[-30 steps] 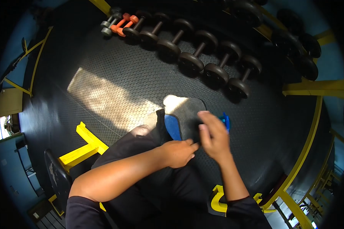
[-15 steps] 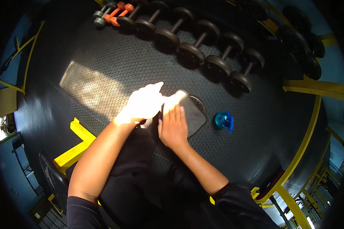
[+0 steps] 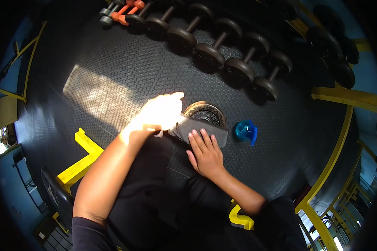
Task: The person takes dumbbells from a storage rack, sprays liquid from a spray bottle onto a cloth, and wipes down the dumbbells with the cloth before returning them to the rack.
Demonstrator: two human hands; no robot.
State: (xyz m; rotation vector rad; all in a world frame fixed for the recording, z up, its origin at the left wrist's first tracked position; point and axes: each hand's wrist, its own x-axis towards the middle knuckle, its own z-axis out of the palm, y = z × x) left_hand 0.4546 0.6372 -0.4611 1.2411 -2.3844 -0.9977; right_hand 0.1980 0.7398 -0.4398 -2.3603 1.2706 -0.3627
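Observation:
A grey cloth stretches between my hands, over the near part of a round, ornate metal object low in front of me. Bright sunlight washes out my left hand, which is closed at the cloth's left end; one finger points forward. Spread fingers of my right hand lie flat on the cloth's near side. To the right, a blue translucent bottle stands on the dark textured floor.
A row of black dumbbells runs across the top, with orange and grey ones at its left end. Yellow frames stand at left and right. A sunlit patch crosses the dark floor.
My right hand has moved right and nearer to me, its fingers now spread. The cloth has changed shape and uncovers more of the round metal object. My left hand has hardly moved.

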